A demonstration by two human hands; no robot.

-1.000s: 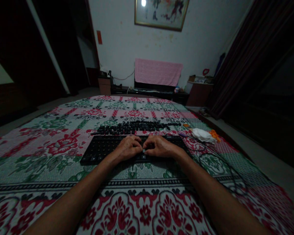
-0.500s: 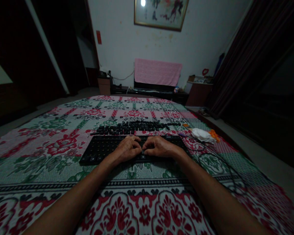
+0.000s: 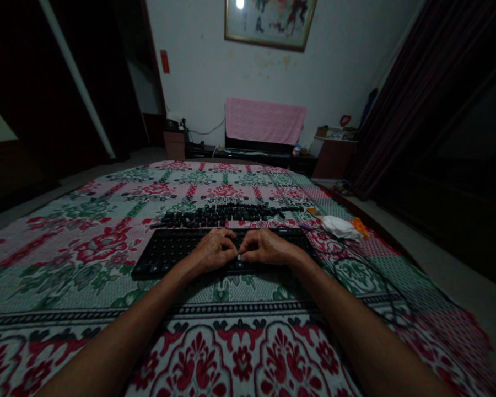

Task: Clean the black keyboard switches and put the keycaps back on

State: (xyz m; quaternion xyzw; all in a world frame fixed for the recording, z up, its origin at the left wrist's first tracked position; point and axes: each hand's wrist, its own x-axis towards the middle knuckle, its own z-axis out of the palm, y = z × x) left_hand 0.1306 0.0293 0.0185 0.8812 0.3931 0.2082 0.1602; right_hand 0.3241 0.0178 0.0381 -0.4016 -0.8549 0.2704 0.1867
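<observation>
A black keyboard (image 3: 165, 251) lies across the patterned cover in front of me, with many of its key positions bare. My left hand (image 3: 215, 249) rests over its middle, thumb and fingers drawn together. Opposite it, my right hand (image 3: 267, 246) is closed in a pinch, fingertips pointing left. A small keycap (image 3: 239, 257) shows at the right thumb tip, between the two hands; whether the left fingers also grip it is hidden. Loose black keycaps (image 3: 231, 212) lie in a long heap just behind the keyboard.
Right of the keyboard lie a white crumpled cloth (image 3: 339, 227), something orange (image 3: 360, 227) and a looping black cable (image 3: 391, 286). The flowered cover (image 3: 99, 248) spreads over the whole surface. Beyond its far edge, a pink towel (image 3: 265, 120) hangs over a dark screen.
The hands stay at the same spot on the keyboard, their fingertips shifting only slightly. The small keycap between them shows a little more plainly. The whole view has moved slightly.
</observation>
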